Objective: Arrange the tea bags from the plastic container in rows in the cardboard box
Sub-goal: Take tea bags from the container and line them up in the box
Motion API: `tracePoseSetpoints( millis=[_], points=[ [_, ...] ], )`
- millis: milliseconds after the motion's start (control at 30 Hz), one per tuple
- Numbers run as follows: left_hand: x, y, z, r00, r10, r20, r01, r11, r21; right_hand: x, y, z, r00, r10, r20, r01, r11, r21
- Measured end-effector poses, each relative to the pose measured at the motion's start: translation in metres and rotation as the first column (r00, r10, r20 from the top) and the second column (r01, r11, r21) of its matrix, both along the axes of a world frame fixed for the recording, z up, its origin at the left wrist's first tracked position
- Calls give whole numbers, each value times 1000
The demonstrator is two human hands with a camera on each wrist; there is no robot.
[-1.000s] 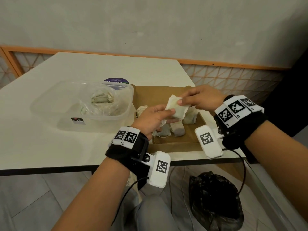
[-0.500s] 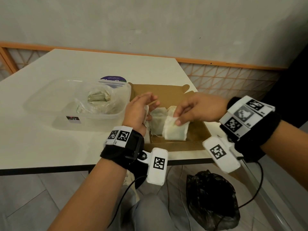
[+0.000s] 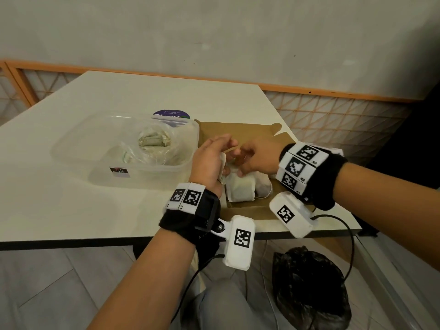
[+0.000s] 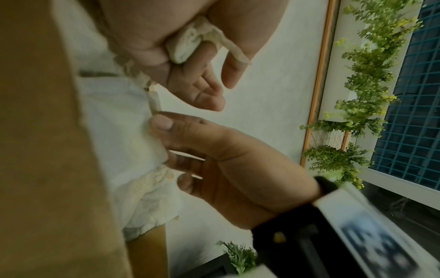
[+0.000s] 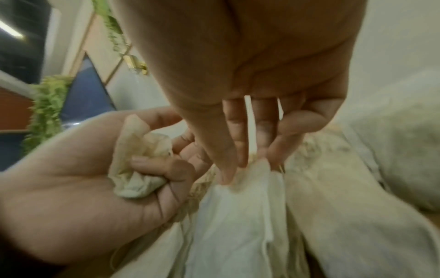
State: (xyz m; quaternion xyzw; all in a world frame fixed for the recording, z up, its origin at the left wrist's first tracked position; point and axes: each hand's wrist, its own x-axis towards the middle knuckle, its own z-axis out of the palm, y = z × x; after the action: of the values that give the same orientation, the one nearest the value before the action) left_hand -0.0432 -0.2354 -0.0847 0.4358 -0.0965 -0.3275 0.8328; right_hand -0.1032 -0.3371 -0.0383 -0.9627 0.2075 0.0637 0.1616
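The brown cardboard box (image 3: 240,132) lies open at the table's right end, with several white tea bags (image 3: 239,190) standing in its near part. My right hand (image 3: 240,164) reaches down into the box, and its thumb and fingertips (image 5: 228,174) pinch the top edge of one upright tea bag (image 5: 238,210). My left hand (image 3: 223,156) hovers at the box's left wall, with its fingers curled round a crumpled tea bag (image 5: 138,167), also visible in the left wrist view (image 4: 188,43). More tea bags (image 3: 152,141) lie in a plastic bag inside the clear plastic container (image 3: 78,151).
The container stands on the white table (image 3: 71,206) directly left of the box. A purple-topped lid or tub (image 3: 171,114) shows behind it. A black bag (image 3: 309,287) sits on the floor under the table's near edge. A wall with an orange rail runs behind.
My right hand has carried the white tea bag down from between both hands into the near part of the box. The left hand let go of it and stayed at the left wall.
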Motion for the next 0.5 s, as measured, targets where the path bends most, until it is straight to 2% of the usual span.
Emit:
tracePoseSetpoints(
  millis=[67,133,200,267,333,400,433,500],
  points=[
    [0,0,0,1000,-1,5,1,1000,3,-12,4,4,992,-5,128,5,1000,-5],
    [0,-1,-1,1000,0,2,0,1000,6,-31,10,5,981,50,189,-59,997,40],
    [1,-1,-2,1000,-3,-9,3,1000,12,-50,21,0,980,148,130,-160,984,79],
    [2,-1,-1,999,-18,-44,18,1000,5,-61,26,-17,971,238,34,-239,970,50],
    [2,-1,0,993,-48,-104,46,999,-23,-63,21,-32,969,239,64,-241,970,36],
    [2,0,1,987,-76,-139,70,996,-48,-63,14,-39,963,93,255,-137,977,163],
    [1,1,2,986,-87,-139,81,995,-53,-62,12,-40,930,-31,365,-79,956,283],
    [-1,1,4,986,-109,-123,104,994,-45,-60,14,-39,811,-275,516,-53,845,533]
  ],
)
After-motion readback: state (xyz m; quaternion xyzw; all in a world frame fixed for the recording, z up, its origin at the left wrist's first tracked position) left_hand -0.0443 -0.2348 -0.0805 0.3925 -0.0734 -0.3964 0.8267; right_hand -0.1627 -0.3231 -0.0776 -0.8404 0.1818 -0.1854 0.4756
